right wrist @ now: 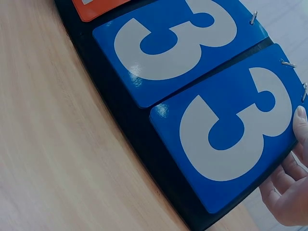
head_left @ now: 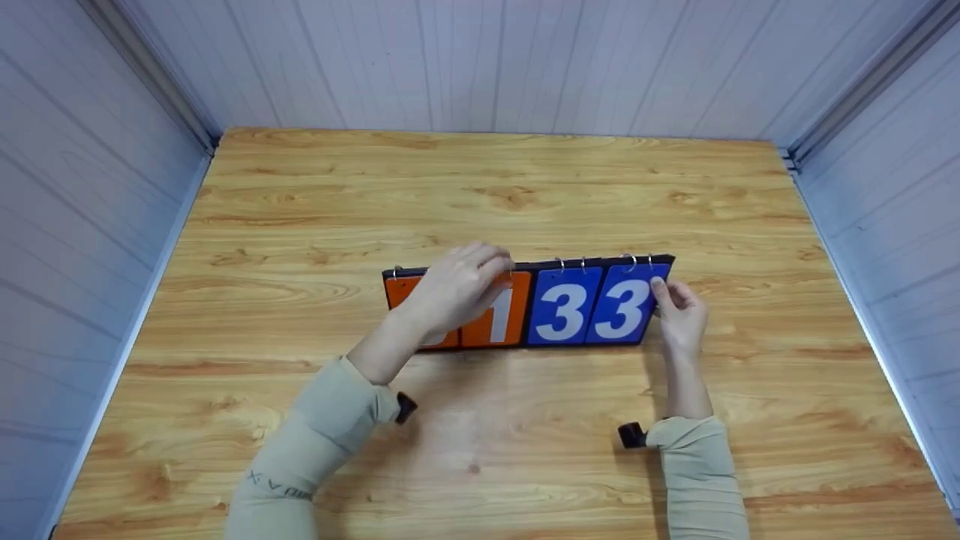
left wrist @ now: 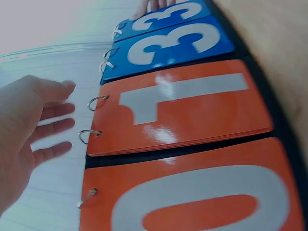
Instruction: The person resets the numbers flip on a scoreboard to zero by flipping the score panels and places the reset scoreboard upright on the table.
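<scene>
- While the flip scoreboard (head_left: 529,304) stands just below the centre of the head frame on the wooden table (head_left: 495,187), both hands sit at its ends.
- Scoreboard: black backing, four ring-bound card stacks side by side. Two orange on frame left, two blue on frame right.
- Orange cards: the 0 card (left wrist: 192,192) fills the bottom of the left wrist frame, the 1 card (left wrist: 178,108) sits mid-frame just above it.
- Blue cards: both read 3. The inner 3 card (head_left: 562,304) is right of centre in the head frame, the outer 3 card (head_left: 626,304) next to it at the board's right end.
- Left hand (head_left: 454,289): centre-left of the head frame, over the top edge of the orange cards, covering most of the 0. In the left wrist view its fingers (left wrist: 50,113) are spread and fairly straight, near the metal rings (left wrist: 96,102); nothing clamped. Contact with the cards: cannot tell.
- Right hand (head_left: 681,311): at the right end of the board. Thumb (right wrist: 302,120) lies on the face edge of the outer 3 card, other fingers curl behind it; pinch grip on that card's edge.
- Both forearms wear beige sleeves (head_left: 322,435), lower part of the head frame.
- Pale panelled walls (head_left: 90,225) enclose the table on three sides.
</scene>
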